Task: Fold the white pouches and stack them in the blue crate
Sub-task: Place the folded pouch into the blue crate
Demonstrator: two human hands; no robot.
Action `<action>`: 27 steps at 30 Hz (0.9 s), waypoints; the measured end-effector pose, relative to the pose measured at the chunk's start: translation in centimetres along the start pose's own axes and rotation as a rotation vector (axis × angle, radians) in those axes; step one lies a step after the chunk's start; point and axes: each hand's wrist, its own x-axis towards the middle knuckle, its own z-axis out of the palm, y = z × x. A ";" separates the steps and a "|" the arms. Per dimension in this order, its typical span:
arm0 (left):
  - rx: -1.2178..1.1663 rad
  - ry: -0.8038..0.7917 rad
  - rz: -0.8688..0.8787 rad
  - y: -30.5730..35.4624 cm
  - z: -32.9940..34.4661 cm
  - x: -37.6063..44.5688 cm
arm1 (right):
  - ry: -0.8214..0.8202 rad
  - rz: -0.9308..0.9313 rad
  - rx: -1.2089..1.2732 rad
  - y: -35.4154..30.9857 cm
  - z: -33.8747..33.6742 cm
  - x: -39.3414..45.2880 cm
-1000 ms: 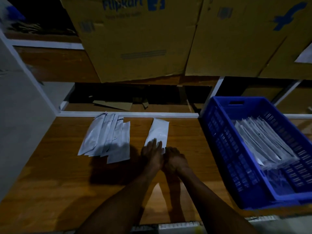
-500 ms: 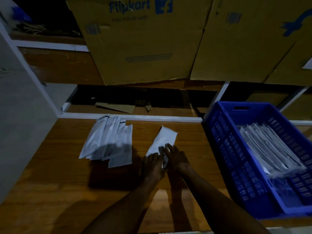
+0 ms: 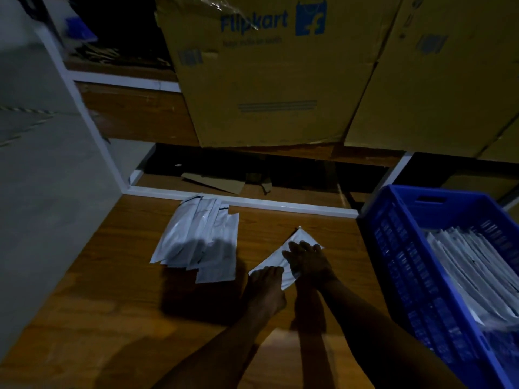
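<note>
both my hands, left point(image 3: 266, 284) and right point(image 3: 307, 261), lie flat with fingers straight, pressing the pouch point(image 3: 283, 256) on the table point(image 3: 112, 318) beside the crate point(image 3: 398, 248). looks thin, light, slick; i'd pinch an end.

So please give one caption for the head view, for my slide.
Both hands, left and right, press one white pouch flat on the wooden table beside the blue crate.

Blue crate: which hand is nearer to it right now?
Right. The right hand presses the single pouch, on the side toward the blue crate; the left hand lies farther away.
</note>
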 end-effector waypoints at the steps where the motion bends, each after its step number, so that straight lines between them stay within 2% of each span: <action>1: 0.018 -0.002 0.007 0.0 -0.2 -0.1 | 0.002 -0.010 -0.020 0.2 0.0 -0.2; 5: 0.076 0.026 0.049 0.1 0.0 -0.8 | 0.060 -0.038 -0.021 0.3 -0.5 -1.4; 9: 0.126 0.050 0.062 0.7 0.8 -2.0 | 0.043 -0.023 -0.034 0.1 -0.2 -2.7; 14: 0.126 -0.006 0.041 2.0 0.4 -3.2 | 0.043 0.031 -0.028 -0.8 -0.1 -5.4; 19: 0.139 0.182 0.181 1.0 -0.5 -5.9 | 0.115 0.064 0.153 -1.5 1.0 -9.0; 23: 0.345 0.182 0.327 0.3 -0.1 -7.5 | 0.119 0.093 0.356 -3.4 0.4 -12.4; 27: 0.384 0.136 0.326 0.6 0.7 -9.7 | 0.214 0.033 0.493 -4.8 1.6 -15.5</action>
